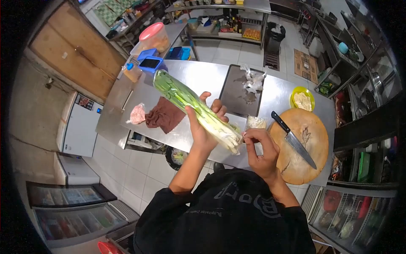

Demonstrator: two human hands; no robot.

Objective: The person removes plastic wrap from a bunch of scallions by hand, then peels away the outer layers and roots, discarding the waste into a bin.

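Observation:
My left hand (205, 131) is wrapped round a long bundle of green onions (190, 101) in clear plastic, its leafy end up and to the left, its white end down and to the right. Beside that white end, my right hand (263, 153) is closed in a pinch at the edge of the wrapping; what lies between its fingertips is too small to name. A knife (299, 146) with a black handle rests on the round wooden board (279, 163), right of my right hand. Behind that hand is a small clear packet (256, 122) on the steel table (190, 67).
A dark tray (230, 95) with plastic bags stands at the table's back. A yellow-green bowl (312, 99) sits behind the board. To the left lie a brown cloth (165, 117), a pink bag (137, 114) and a phone (150, 63) on a blue container.

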